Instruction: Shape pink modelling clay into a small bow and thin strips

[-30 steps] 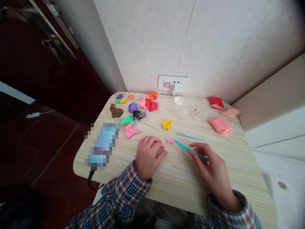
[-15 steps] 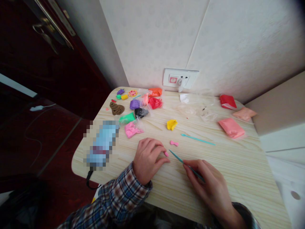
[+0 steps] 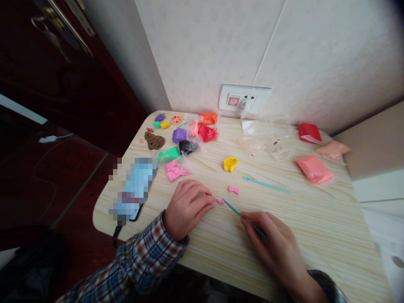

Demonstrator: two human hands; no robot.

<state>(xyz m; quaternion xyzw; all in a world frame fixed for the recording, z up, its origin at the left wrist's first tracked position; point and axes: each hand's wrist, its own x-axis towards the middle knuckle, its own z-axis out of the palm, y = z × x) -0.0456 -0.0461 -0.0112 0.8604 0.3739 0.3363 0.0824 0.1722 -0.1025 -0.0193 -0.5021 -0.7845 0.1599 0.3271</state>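
Observation:
My right hand [image 3: 273, 242] pinches a thin turquoise clay modelling tool [image 3: 232, 207] like a pen, its pointed tip beside a small pink clay piece [image 3: 220, 201]. On the other side of that piece is my left hand [image 3: 188, 208], fingers stretched out and holding nothing, the fingertips close to the clay. Whether they touch it I cannot tell. Just behind lies a pink bow-shaped clay piece [image 3: 234, 190]. A second turquoise tool [image 3: 268, 184] rests on the table to the right, and a yellow clay lump [image 3: 230, 164] sits farther back.
Several bagged clays, among them pink [image 3: 176, 169] and green [image 3: 168, 154], lie back left near a brown coil [image 3: 154, 141] and small clay fruits. A blurred phone [image 3: 135, 187] with a cable is at the left edge. Salmon packets [image 3: 314, 169] and clear wrappers [image 3: 280, 150] lie back right.
My left hand has drawn back leftward and let go of the small pink clay piece, which now lies on the table by the tool's tip. The view has shifted slightly.

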